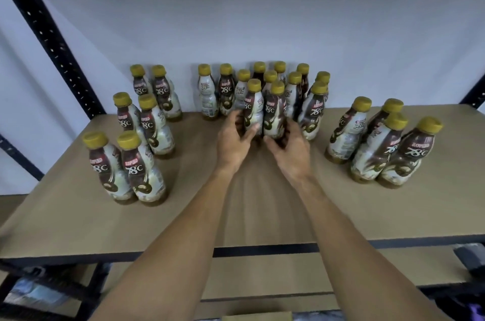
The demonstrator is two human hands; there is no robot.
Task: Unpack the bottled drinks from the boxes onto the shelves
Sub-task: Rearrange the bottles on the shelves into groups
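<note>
On the brown shelf (183,215), two yellow-capped bottles are held upright side by side. The left bottle (253,108) is gripped by the curled fingers of the left hand (234,141), and the right bottle (274,113) by the right hand (291,152). Just beyond the hands, a tight cluster (294,89) of like bottles is seen against the white wall (262,19). Well left of the left hand, six bottles (141,166) are set in pairs. Well right of the right hand, four bottles (378,147) are grouped.

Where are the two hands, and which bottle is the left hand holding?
left hand (232,143): head view, on the back of the hand.
right hand (292,156): head view, on the back of the hand.
Kopiko bottle (254,106): head view, on the middle of its label.
</note>
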